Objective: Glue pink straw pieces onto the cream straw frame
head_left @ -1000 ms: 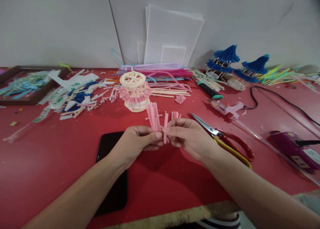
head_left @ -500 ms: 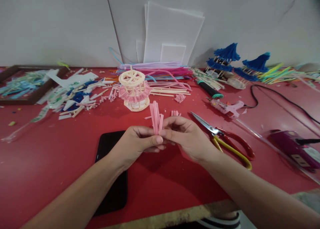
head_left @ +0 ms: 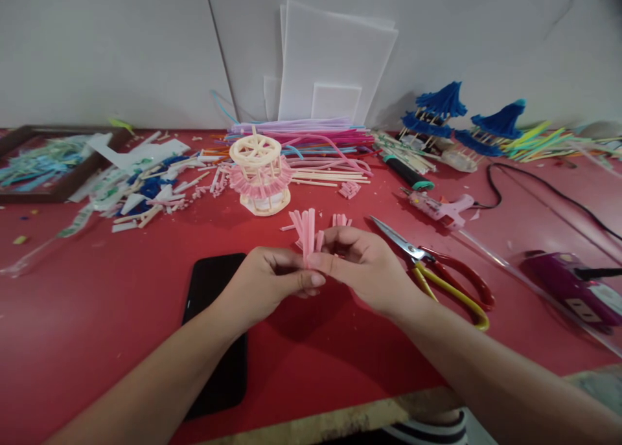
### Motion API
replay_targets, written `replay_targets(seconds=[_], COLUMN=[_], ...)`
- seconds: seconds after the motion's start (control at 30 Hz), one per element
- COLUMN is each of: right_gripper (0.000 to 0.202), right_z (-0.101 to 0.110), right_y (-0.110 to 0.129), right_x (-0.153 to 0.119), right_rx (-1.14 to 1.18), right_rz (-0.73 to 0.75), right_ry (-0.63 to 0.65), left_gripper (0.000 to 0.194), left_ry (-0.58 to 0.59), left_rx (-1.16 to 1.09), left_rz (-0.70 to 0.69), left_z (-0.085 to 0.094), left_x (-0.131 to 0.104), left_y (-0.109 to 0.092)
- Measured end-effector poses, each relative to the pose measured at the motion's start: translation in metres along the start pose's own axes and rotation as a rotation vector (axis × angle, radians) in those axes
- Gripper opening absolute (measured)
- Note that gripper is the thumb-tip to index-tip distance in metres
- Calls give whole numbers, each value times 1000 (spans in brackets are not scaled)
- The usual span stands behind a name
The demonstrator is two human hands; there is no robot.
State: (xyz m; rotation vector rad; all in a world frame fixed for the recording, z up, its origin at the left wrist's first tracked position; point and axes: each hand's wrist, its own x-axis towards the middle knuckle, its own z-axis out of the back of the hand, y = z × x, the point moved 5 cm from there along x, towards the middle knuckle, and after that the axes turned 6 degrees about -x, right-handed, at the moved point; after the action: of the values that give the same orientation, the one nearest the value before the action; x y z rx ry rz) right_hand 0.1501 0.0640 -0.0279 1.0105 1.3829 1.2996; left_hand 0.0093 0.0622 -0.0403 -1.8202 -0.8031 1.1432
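Note:
A small bundle of pink strips (head_left: 307,231) stands upright between my two hands, its upper ends fanned out. My left hand (head_left: 276,278) is closed round the lower ends, thumb across the front. My right hand (head_left: 359,263) pinches the bundle from the right, with one shorter strip by its fingertips. Just beyond them stands a small round model pavilion (head_left: 261,173) of pale sticks, with a pleated pink skirt round its middle. More short pink pieces (head_left: 341,220) lie on the red table behind my right hand.
Red-and-yellow-handled scissors (head_left: 432,270) lie right of my hands, a pink glue gun (head_left: 442,208) beyond. A black phone (head_left: 218,341) lies under my left forearm. Scraps (head_left: 150,192) are at left, coloured strips (head_left: 311,134) at the back, blue-roofed models (head_left: 437,111) at back right.
The pink strips have tipped and spread a little more at the top, and the bundle sits slightly lower. Both hands have shifted only slightly.

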Motion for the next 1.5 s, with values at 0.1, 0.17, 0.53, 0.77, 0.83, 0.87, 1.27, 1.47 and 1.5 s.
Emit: replay_targets(seconds=[0.1, 0.17, 0.53, 0.77, 0.83, 0.87, 1.27, 1.47, 1.5], right_gripper=[35, 36, 24, 28, 26, 21, 18, 24, 24], right_z=[-4, -7, -8, 48, 73, 84, 56, 14, 14], right_y=[-2, -3, 3, 14, 11, 10, 23, 14, 12], right_x=[0, 0, 5, 15, 21, 24, 14, 7, 7], right_rx=[116, 213, 365, 115, -229, -444, -237, 111, 140], right_rz=[-62, -103, 66, 156, 101, 81, 195, 107, 93], right_ry=[82, 146, 103, -264, -368, -417, -330, 4, 8], left_gripper=[10, 10, 34, 30, 29, 29, 24, 23, 23], left_ry=[14, 33, 3, -69, -68, -66, -38, -38, -35], left_rx=[8, -5, -172, -212, -217, -220, -248, -236, -233], left_rz=[-3, 0, 14, -12, -11, -10, 24, 38, 40], left_z=[-1, -2, 3, 8, 8, 8, 8, 8, 8], left_x=[-1, -1, 0, 3, 3, 3, 4, 5, 5], left_y=[0, -1, 0, 0, 1, 2, 4, 7, 7])
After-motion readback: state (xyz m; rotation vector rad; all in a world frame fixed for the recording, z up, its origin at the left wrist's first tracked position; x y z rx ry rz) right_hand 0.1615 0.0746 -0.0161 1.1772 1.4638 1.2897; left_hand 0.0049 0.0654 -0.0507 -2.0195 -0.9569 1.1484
